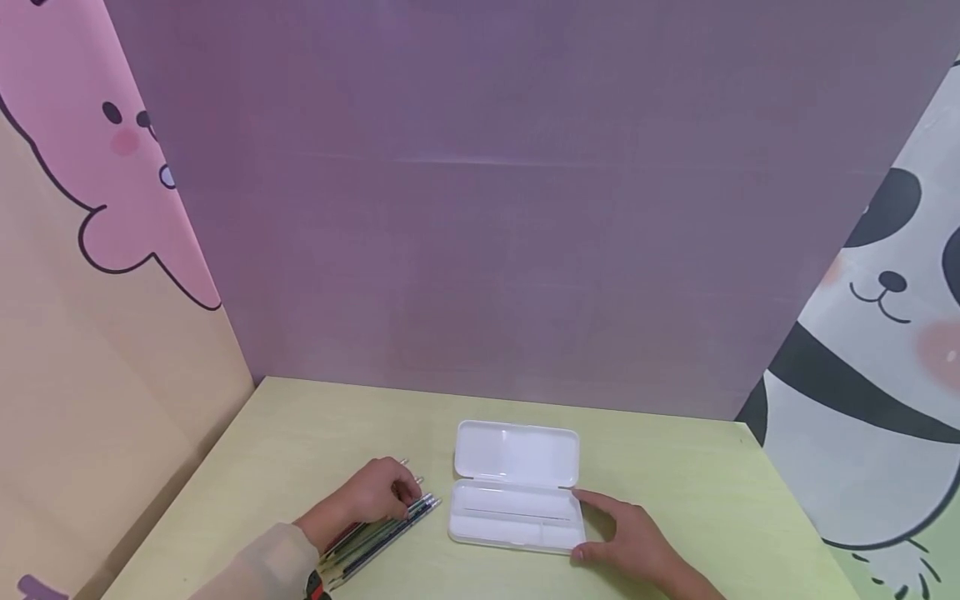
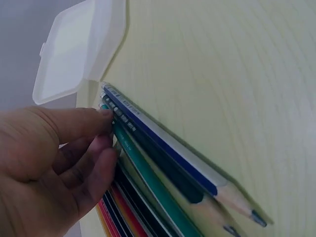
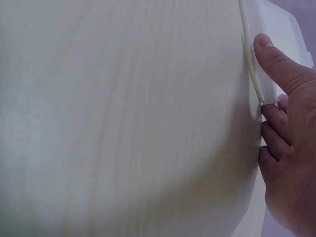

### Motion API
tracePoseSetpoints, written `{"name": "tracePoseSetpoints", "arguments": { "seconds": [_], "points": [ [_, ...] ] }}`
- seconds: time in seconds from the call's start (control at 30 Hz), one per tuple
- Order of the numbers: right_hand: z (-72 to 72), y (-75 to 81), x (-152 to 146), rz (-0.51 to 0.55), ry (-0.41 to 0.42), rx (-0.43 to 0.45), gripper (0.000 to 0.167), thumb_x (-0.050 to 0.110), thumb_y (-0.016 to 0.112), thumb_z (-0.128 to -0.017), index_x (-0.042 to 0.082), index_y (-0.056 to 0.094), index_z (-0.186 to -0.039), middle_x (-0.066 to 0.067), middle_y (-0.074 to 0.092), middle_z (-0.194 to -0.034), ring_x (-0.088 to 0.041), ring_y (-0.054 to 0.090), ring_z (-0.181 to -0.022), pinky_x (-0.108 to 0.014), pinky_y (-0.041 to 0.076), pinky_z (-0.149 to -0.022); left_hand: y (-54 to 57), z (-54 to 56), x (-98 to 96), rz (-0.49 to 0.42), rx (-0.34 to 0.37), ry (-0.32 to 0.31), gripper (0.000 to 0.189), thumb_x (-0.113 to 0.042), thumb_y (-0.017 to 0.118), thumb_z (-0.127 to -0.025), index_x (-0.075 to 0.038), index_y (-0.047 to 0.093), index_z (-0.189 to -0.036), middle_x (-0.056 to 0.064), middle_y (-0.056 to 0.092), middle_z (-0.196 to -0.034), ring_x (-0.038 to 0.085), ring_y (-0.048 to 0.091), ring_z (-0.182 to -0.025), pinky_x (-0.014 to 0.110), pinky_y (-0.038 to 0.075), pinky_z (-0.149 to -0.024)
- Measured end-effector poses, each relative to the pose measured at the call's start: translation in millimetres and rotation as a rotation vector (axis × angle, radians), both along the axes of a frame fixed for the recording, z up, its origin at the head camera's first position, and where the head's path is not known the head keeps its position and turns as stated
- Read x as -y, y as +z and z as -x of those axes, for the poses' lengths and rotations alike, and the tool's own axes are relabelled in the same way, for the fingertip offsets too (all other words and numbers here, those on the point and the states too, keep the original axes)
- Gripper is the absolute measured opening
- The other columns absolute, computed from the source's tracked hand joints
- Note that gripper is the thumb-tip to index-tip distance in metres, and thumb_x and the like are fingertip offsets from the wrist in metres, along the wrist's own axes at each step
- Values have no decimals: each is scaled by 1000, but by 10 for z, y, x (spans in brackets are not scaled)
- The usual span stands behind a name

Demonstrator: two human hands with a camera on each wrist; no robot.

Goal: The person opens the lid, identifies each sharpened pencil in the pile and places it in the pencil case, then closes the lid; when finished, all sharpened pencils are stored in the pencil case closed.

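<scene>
A white plastic pencil case lies with its lid folded back, its inside facing up. My right hand holds the case's right end, the thumb at the front corner and the index finger near the hinge. In the right wrist view the other fingers lie beside the case. To the left, several pencils lie side by side. My left hand is over them and pinches a green pencil near its blunt end. A white and blue pencil and a dark green pencil lie beside it.
The pale wood-grain table meets a purple panel at the back. A pink cartoon wall stands at left, a panda wall at right. The case has a long compartment and smaller front ones.
</scene>
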State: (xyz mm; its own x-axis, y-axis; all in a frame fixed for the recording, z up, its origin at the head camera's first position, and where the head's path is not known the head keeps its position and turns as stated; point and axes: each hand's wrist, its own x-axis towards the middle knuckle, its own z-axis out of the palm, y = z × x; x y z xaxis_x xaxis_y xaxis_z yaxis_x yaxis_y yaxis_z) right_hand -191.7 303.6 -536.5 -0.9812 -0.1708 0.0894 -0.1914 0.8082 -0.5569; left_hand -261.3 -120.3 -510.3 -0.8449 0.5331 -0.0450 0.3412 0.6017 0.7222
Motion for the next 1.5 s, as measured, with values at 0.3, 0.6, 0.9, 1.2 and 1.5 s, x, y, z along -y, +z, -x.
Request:
{"name": "tracePoseSetpoints", "arguments": {
  "seconds": [0.3,0.6,0.9,1.2,1.5],
  "points": [
    [0,3,-3,-5,13,-7,92,62,90,-60,22,65,-139,-5,70,-131,-31,62,-126,-55,47,-105,-20,-2,-32,81,-87,33,20,6,78,-77,-7,78,-93,-4,68,-78,9,57,-73,28,51,-69],
    [12,-7,12,-4,16,-9,91,60,91,-61,20,64,-139,-6,69,-133,-33,61,-127,-56,46,-106,-36,9,-47,155,-145,33,18,2,80,-75,-10,78,-89,-10,63,-72,8,53,-68,28,48,-65],
    [-14,24,45,5,5,-7,89,57,92,-61,20,65,-138,-5,70,-133,-32,61,-127,-55,46,-106,23,-20,-26,98,-121,32,22,7,73,-74,-4,79,-92,-7,62,-74,11,50,-69,30,47,-67],
    [-13,-3,44,5,-7,-14,91,57,92,-61,20,65,-139,-8,69,-133,-34,61,-128,-56,45,-107,55,-23,-14,-11,16,59,27,5,72,-76,1,79,-101,2,70,-84,14,56,-73,29,49,-63],
    [-20,-10,21,-2,-11,-8,90,57,92,-62,20,65,-139,-6,70,-133,-32,61,-128,-54,46,-106,154,47,-19,-38,70,70,15,-1,72,-88,-6,79,-101,0,67,-86,14,57,-73,29,53,-52]
  ]
}}
